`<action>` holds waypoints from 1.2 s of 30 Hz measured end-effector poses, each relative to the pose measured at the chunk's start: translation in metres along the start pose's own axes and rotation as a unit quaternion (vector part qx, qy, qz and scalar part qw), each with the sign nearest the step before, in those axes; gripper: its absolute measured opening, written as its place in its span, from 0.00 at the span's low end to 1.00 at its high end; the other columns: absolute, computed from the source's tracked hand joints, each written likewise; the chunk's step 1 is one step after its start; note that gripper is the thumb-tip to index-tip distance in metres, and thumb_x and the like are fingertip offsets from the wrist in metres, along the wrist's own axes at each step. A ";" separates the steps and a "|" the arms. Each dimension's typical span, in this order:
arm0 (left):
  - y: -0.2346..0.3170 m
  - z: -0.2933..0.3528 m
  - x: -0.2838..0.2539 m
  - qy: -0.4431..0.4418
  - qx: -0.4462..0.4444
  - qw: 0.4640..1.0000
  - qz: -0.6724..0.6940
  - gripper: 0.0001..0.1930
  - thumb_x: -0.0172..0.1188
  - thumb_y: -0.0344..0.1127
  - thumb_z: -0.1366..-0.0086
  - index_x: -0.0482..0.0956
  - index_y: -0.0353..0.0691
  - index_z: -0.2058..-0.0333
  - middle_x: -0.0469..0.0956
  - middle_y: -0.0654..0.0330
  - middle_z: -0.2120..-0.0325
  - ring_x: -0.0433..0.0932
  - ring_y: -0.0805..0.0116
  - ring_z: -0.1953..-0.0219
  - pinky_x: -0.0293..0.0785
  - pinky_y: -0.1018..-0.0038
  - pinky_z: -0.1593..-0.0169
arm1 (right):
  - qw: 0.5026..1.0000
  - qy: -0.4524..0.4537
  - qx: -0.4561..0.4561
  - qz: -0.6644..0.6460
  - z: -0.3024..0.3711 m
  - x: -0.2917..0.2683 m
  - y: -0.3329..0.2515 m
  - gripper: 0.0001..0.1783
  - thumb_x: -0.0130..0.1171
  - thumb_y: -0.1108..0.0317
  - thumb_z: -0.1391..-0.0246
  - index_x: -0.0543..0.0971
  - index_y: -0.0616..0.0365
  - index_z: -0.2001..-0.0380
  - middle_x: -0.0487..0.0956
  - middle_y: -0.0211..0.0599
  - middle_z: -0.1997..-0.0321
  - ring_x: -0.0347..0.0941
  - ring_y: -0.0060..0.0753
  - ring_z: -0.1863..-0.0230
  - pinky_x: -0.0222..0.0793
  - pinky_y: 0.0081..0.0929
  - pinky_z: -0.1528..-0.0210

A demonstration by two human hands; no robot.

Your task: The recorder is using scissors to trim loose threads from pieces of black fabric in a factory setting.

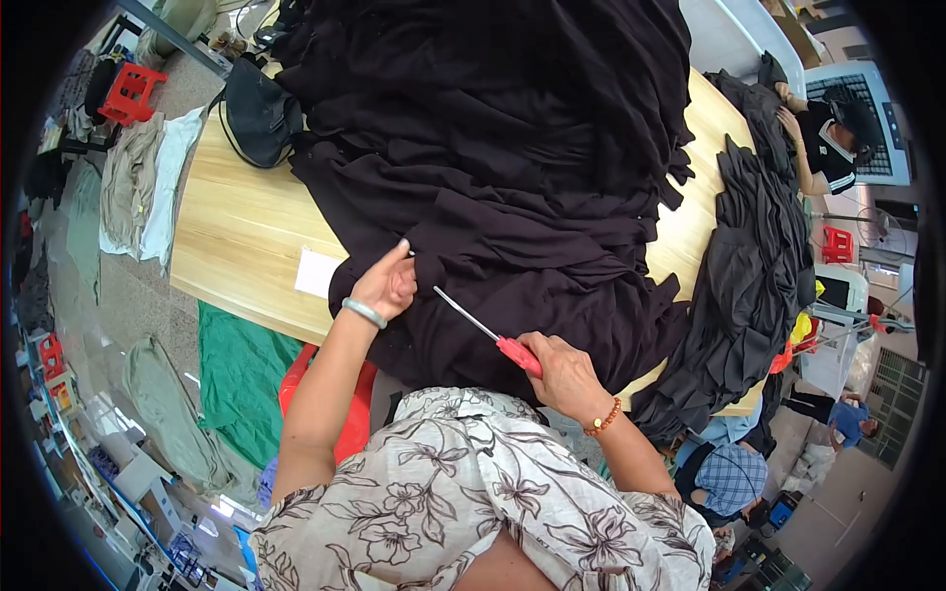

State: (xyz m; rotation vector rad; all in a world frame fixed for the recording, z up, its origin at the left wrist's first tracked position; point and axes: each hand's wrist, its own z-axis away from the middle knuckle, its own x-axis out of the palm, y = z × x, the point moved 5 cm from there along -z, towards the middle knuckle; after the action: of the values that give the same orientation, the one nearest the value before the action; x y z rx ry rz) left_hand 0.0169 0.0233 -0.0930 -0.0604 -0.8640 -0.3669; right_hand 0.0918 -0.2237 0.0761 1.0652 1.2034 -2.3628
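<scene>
A large heap of dark purplish-black cloth [493, 217] covers the middle of the table in loose folds. My left hand [387, 283], with a pale bangle on its wrist, is at the left edge of the heap. One finger points up and the others are curled; whether they pinch cloth or a small piece is unclear. In my right hand [567, 374] is a screwdriver-like tool [483, 327] with a red handle and a long thin metal shaft. The shaft points up and left over the cloth, its tip short of my left hand.
A white paper slip [316, 272] and a black bag [258, 113] lie on the wooden table [232, 227] to the left. More dark cloth [744, 295] hangs along its right edge. A co-worker [828, 143] handles cloth at far right. Red stools [131, 94] stand around.
</scene>
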 end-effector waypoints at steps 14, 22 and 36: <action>-0.001 0.057 0.062 -0.034 0.241 0.927 -0.284 0.08 0.59 0.28 0.35 0.77 0.38 0.57 0.77 0.71 0.68 0.73 0.85 0.65 0.69 0.83 0.57 | 0.998 0.056 0.012 -0.024 0.013 -0.028 0.012 0.18 0.60 0.75 0.52 0.74 0.54 0.55 0.76 0.41 0.67 0.75 0.46 0.63 0.71 0.38 0.60; -0.009 0.052 0.064 0.043 0.301 0.885 -0.352 0.08 0.61 0.29 0.35 0.73 0.39 0.73 0.67 0.76 0.78 0.60 0.88 0.75 0.59 0.86 0.70 | 0.999 0.040 -0.012 -0.012 0.011 -0.029 0.004 0.19 0.60 0.74 0.53 0.74 0.54 0.55 0.77 0.42 0.67 0.76 0.45 0.63 0.72 0.37 0.61; -0.007 0.058 0.076 0.113 0.399 0.745 -0.523 0.13 0.61 0.28 0.37 0.68 0.33 0.78 0.58 0.74 0.82 0.56 0.85 0.76 0.54 0.80 0.76 | 0.999 -0.029 0.012 0.000 0.010 -0.029 -0.003 0.15 0.61 0.63 0.46 0.73 0.56 0.58 0.79 0.44 0.74 0.78 0.48 0.69 0.71 0.39 0.66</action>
State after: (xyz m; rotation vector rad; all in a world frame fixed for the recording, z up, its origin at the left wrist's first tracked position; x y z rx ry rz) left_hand 0.0168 0.0063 0.0017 1.3081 -0.6746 -0.9957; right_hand 0.1051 -0.2321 0.1022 0.9957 1.1578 -2.3962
